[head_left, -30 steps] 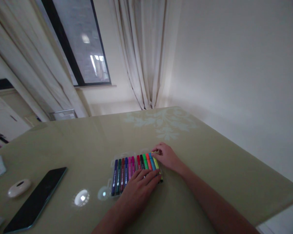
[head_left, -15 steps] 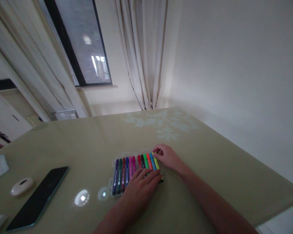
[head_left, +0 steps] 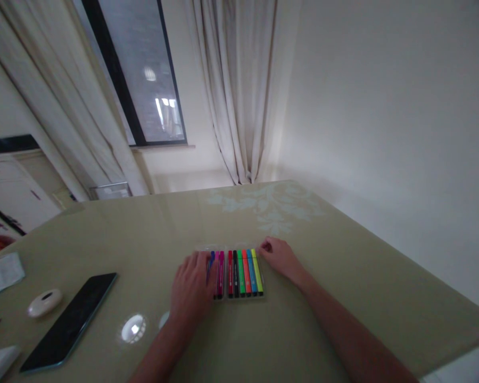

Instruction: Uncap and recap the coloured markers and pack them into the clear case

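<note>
Head view: left hand [head_left: 191, 292] lies over the left end of slim, smooth markers [head_left: 241, 274], hiding several; right hand [head_left: 279, 257] curls at the far right corner of their clear plastic case [head_left: 245, 299]; whether either grips anything, I cannot tell; the case lies on a glossy table [head_left: 303, 330]; leftward, a flat black phone [head_left: 72, 322]; a white block [head_left: 0, 361], cut off.
</note>
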A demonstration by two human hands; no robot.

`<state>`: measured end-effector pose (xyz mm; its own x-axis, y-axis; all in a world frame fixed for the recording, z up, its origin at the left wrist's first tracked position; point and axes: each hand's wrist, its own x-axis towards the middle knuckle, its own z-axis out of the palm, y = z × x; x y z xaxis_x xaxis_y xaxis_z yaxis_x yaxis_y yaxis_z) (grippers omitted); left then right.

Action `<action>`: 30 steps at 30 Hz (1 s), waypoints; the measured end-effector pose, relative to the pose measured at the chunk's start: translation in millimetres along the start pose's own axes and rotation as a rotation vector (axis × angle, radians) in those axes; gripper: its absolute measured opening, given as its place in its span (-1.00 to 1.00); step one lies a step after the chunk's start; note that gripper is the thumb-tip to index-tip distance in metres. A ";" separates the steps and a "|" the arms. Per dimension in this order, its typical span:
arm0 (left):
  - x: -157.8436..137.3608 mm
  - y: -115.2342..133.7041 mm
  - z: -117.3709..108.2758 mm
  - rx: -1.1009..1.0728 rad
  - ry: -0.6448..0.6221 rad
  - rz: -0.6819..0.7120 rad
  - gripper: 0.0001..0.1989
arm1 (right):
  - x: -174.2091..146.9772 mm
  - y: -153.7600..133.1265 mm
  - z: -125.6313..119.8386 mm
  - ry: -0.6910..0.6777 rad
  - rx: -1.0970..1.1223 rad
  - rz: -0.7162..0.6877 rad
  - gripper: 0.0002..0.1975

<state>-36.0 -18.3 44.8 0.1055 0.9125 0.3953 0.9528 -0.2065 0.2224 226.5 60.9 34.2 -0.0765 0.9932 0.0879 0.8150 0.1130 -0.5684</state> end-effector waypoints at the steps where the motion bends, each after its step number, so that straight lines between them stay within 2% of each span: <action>1: 3.0 -6.0 -4.3 0.082 0.006 -0.099 -0.63 | 0.0 0.0 -1.1 -0.002 -0.014 0.001 -0.85; 3: 7.2 -16.0 -9.1 0.192 -0.014 -0.211 -0.61 | -0.6 -1.0 -2.6 -0.001 -0.046 -0.016 -0.78; 5: 9.1 -22.0 -9.5 0.212 -0.070 -0.252 -0.60 | -1.5 -3.0 -3.4 -0.008 -0.069 -0.036 -0.71; 7: 9.5 -24.2 -7.7 0.167 -0.128 -0.277 -0.60 | -2.4 -5.2 -3.5 -0.023 -0.080 -0.053 -0.66; 10: 9.1 -24.7 -5.3 0.056 -0.149 -0.298 -0.57 | -2.9 -6.1 -2.9 -0.047 -0.054 -0.080 -0.58; 14: 9.2 -27.6 -3.8 -0.127 -0.128 -0.334 -0.56 | -1.3 -2.0 -2.6 -0.021 0.003 -0.091 -0.56; 17: 10.4 -27.8 -4.1 -0.285 -0.061 -0.359 -0.56 | 0.4 0.1 -4.5 0.042 0.076 -0.085 -0.61; 22: 10.1 -16.4 -13.0 -0.530 0.034 -0.388 -0.49 | -2.5 -8.8 -8.1 0.099 0.300 -0.105 -0.66; 27: 4.8 -6.0 -18.4 -0.689 0.100 -0.307 -0.44 | -11.9 -24.0 -4.9 0.087 0.516 -0.198 -0.69; 30: 0.8 0.1 -17.4 -0.767 0.083 -0.256 -0.44 | -18.3 -31.3 -0.6 0.067 0.596 -0.258 -0.65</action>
<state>-40.7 -23.8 60.6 -0.1394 0.9411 0.3080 0.4815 -0.2073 0.8516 202.8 39.2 50.9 -0.1756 0.9305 0.3215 0.3158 0.3625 -0.8768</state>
